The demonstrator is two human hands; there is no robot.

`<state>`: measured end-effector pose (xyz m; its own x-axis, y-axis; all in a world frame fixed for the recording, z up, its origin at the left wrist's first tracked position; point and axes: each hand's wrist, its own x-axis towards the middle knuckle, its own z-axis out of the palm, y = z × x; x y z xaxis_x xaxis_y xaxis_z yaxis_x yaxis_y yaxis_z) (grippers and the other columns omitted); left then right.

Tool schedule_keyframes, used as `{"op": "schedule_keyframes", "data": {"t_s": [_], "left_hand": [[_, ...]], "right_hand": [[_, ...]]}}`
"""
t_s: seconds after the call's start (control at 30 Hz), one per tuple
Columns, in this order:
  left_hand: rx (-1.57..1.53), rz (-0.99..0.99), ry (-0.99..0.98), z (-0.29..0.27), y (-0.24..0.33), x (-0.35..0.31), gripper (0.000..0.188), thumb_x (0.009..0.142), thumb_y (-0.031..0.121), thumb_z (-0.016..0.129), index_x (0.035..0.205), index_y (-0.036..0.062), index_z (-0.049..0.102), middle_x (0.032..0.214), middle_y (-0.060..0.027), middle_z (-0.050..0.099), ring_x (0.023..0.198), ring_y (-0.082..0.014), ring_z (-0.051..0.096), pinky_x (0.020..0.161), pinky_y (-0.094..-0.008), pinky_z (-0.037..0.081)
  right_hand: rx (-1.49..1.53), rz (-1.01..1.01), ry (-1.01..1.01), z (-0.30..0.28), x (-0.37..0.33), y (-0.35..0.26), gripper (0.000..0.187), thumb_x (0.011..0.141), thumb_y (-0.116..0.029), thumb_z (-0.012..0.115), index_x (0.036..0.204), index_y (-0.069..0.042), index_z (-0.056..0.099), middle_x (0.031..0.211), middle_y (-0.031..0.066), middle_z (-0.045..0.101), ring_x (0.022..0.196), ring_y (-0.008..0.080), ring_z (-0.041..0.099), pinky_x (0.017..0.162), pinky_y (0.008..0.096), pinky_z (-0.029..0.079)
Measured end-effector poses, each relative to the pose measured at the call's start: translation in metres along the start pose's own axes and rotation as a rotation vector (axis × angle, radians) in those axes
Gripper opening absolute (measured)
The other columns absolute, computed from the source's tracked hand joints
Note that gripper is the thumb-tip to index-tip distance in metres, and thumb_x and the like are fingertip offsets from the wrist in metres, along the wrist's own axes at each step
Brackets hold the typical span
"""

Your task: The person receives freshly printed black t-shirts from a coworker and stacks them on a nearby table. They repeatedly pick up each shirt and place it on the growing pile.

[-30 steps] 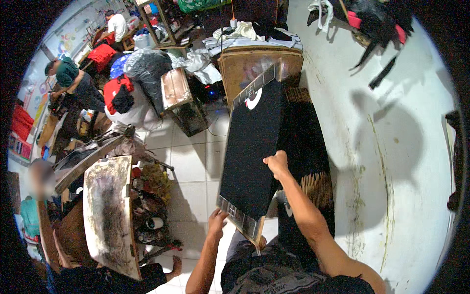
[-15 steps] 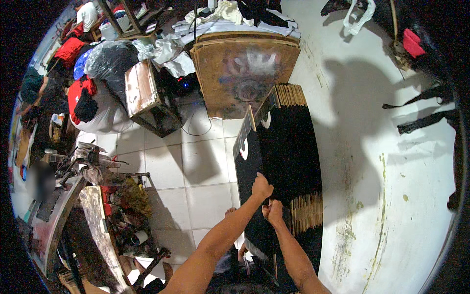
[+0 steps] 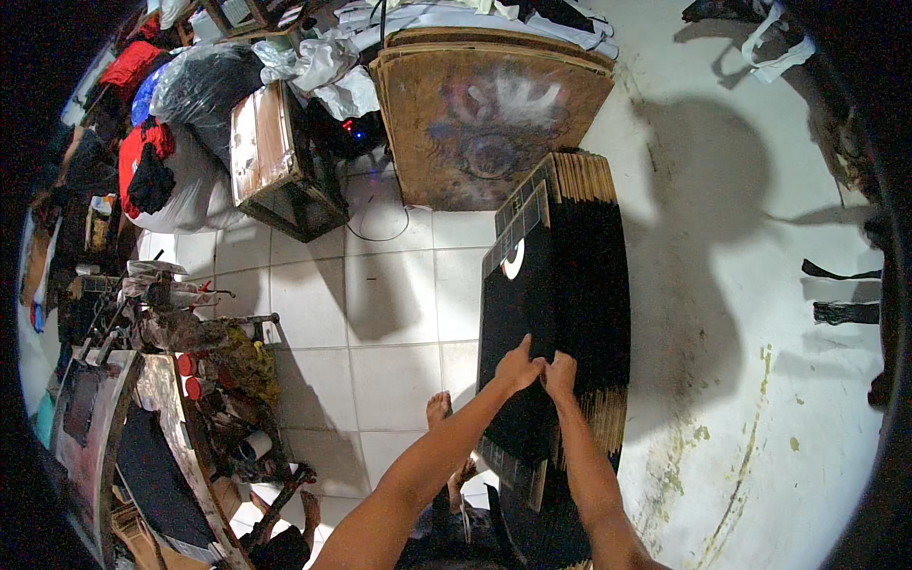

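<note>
A row of thin boards, their faces covered in black fabric (image 3: pixel 594 275), stands upright against the white wall. The foremost black fabric panel (image 3: pixel 518 332) bears a white round print (image 3: pixel 514 258) and a grey gridded strip. My left hand (image 3: pixel 521 367) is closed at this panel's right edge, its thumb side pointing up. Right beside it, my right hand (image 3: pixel 560 374) is closed in a fist-like pinch on the same edge. The two hands touch or nearly touch. Whatever lies between the fingers is hidden, though the fabric edge runs into them.
A stained wooden board stack (image 3: pixel 494 123) leans behind the row. A worn wooden stool (image 3: pixel 261 142) and plastic-wrapped bundles (image 3: pixel 204 95) stand far left. Cluttered stands (image 3: pixel 166 408) line the near left. My bare foot (image 3: pixel 439 408) rests on the tiled floor (image 3: pixel 389 380).
The front panel, which stood out from the one behind, now sits closer against the row. My hands have come together along its edge. The whole view has shifted slightly.
</note>
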<state>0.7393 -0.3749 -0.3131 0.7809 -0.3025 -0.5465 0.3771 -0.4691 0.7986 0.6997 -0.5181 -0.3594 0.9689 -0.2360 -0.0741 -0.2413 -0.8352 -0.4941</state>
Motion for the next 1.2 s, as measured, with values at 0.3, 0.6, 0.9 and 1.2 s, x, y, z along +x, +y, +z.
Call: {"op": "schedule_keyframes", "data": {"t_s": [0.3,0.6,0.9,1.2], "left_hand": [[0.151,-0.331,-0.118,-0.023,-0.157,-0.061,0.069,0.07,0.026,0.061,0.127,0.0016,0.032,0.118,-0.0211,0.049,0.115,-0.0343,0.042,0.095,-0.0362,0.034],[0.203,-0.351,-0.095,-0.032,-0.218,-0.098,0.07,0.072,0.04,0.061,0.124,0.0003,0.036,0.096,-0.0228,0.06,0.091,-0.033,0.059,0.076,-0.0395,0.048],[0.151,-0.285,-0.16,-0.045,-0.218,-0.086,0.076,0.074,0.04,0.053,0.135,0.0127,0.017,0.12,-0.0224,0.045,0.102,-0.0383,0.051,0.083,-0.0408,0.045],[0.255,-0.275,-0.073,-0.055,-0.216,-0.097,0.075,0.069,0.029,0.066,0.124,-0.0093,0.033,0.095,-0.0201,0.061,0.088,-0.0284,0.06,0.079,-0.0343,0.046]], "right_hand": [[-0.211,0.121,-0.045,0.021,0.084,-0.023,0.021,0.063,-0.009,0.056,0.08,0.004,0.056,0.078,0.0238,0.059,0.075,0.0392,0.057,0.07,0.0455,0.047],[-0.227,0.278,-0.109,0.041,0.088,-0.025,0.024,0.07,-0.008,0.059,0.089,0.007,0.056,0.085,0.0232,0.059,0.082,0.0374,0.058,0.077,0.0437,0.044],[-0.25,0.287,-0.065,0.045,0.091,-0.015,0.017,0.069,-0.012,0.06,0.079,0.002,0.058,0.08,0.0216,0.06,0.078,0.0359,0.06,0.07,0.0422,0.048],[-0.271,0.343,-0.212,0.035,0.095,-0.023,0.037,0.075,-0.01,0.057,0.108,0.008,0.052,0.1,0.0242,0.057,0.094,0.0363,0.055,0.084,0.041,0.043]]}}
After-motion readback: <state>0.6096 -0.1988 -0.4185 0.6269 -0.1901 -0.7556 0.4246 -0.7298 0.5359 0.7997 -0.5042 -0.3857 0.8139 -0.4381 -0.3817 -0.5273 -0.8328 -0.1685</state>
